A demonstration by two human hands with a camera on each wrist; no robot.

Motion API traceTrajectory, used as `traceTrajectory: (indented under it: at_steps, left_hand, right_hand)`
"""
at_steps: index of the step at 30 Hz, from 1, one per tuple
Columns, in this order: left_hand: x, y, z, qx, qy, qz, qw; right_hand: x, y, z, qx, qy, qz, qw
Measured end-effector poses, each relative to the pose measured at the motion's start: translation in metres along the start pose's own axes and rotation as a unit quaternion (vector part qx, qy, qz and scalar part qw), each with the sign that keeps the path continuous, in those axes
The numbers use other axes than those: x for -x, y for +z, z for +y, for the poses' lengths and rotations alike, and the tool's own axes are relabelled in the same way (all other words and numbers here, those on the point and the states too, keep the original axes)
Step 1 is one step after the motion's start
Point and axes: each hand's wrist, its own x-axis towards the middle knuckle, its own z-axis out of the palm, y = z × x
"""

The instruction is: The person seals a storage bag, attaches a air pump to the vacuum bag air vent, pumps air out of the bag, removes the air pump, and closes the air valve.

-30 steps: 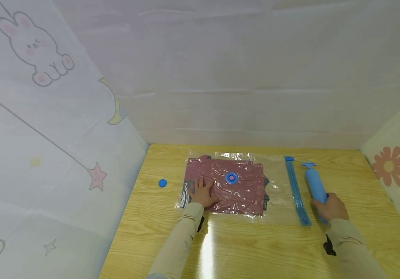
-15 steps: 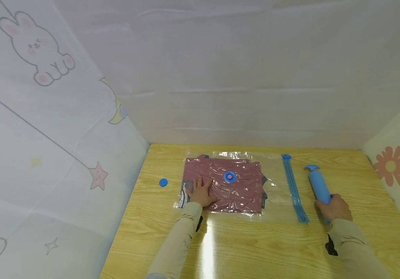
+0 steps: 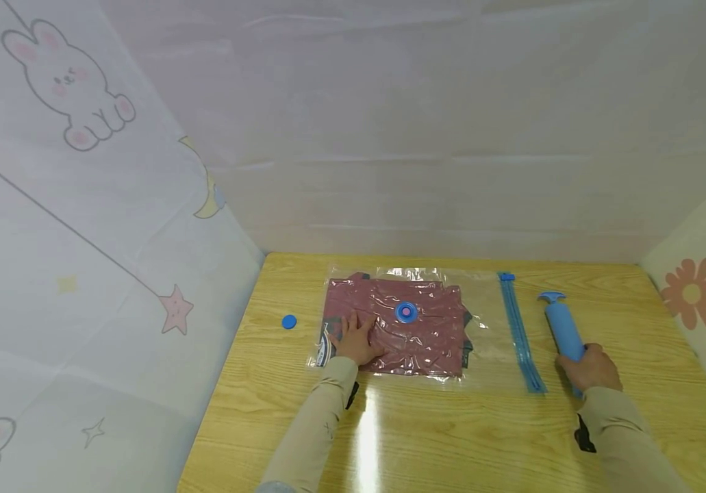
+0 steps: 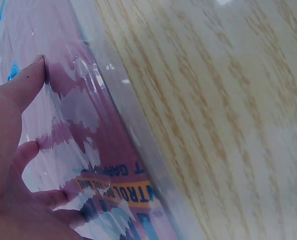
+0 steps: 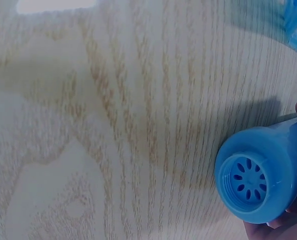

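A clear vacuum storage bag (image 3: 488, 342) lies flat with a folded dark-red garment (image 3: 420, 342) inside. Its round blue valve (image 3: 406, 312) faces up, a pink centre showing, and a blue zip seal (image 3: 518, 335) runs along the right end. My left hand (image 3: 357, 342) rests on the bag's left part, fingers spread, as the left wrist view also shows. At the right, my right hand (image 3: 591, 368) grips a blue hand pump (image 3: 565, 332) by its lower body, T-handle pointing away. The right wrist view shows the pump's slotted, threaded end (image 5: 248, 182).
A round blue cap (image 3: 289, 322) lies on the wooden table (image 3: 451, 445) left of the bag. White sheeting with printed figures (image 3: 69, 82) stands along the left side, the back and the right side.
The pump and right hand shifted slightly right in the first half second, then stayed nearly still. My left hand stays on the bag.
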Motion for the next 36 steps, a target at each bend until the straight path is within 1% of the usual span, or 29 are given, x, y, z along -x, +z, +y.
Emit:
traceTrajectory:
  at_steps: [7, 12, 16, 19, 24, 27, 29, 32, 36]
  left_hand:
    - [0.001, -0.003, 0.002, 0.002, -0.003, -0.005, 1.0000]
    - [0.001, -0.002, 0.001, 0.003, -0.007, -0.011, 0.9999]
    - [-0.001, 0.000, -0.001, 0.001, -0.007, -0.012, 0.9999]
    - [-0.002, 0.001, -0.001, 0.001, -0.007, -0.011, 0.9999]
    - [-0.001, 0.001, 0.000, 0.004, -0.006, -0.009, 0.9999]
    - [0.000, 0.001, 0.001, 0.007, -0.005, -0.006, 0.9999]
    - [0.000, 0.002, 0.000, 0.006, -0.004, -0.005, 1.0000]
    - [0.000, 0.003, -0.001, 0.004, -0.004, -0.003, 1.0000]
    - [0.000, 0.002, 0.000, 0.004, -0.002, -0.003, 1.0000]
  right_hand:
    - [0.001, 0.002, -0.002, 0.009, -0.002, 0.010, 0.9999]
    - [0.000, 0.005, -0.005, 0.008, -0.001, 0.023, 0.9997]
    - [-0.001, 0.006, -0.009, 0.009, 0.004, 0.044, 0.9990]
    - [0.000, 0.008, -0.011, 0.006, -0.002, 0.071, 0.9974]
    - [0.000, 0.012, -0.019, -0.007, -0.049, 0.131, 0.9902]
    - [-0.002, 0.014, -0.029, -0.031, -0.075, 0.155, 0.9847]
    - [-0.004, 0.016, -0.036, -0.048, -0.088, 0.161, 0.9819]
    - [-0.007, 0.021, -0.048, -0.063, -0.106, 0.157, 0.9799]
    - [-0.012, 0.034, -0.058, -0.051, -0.151, 0.158, 0.9745]
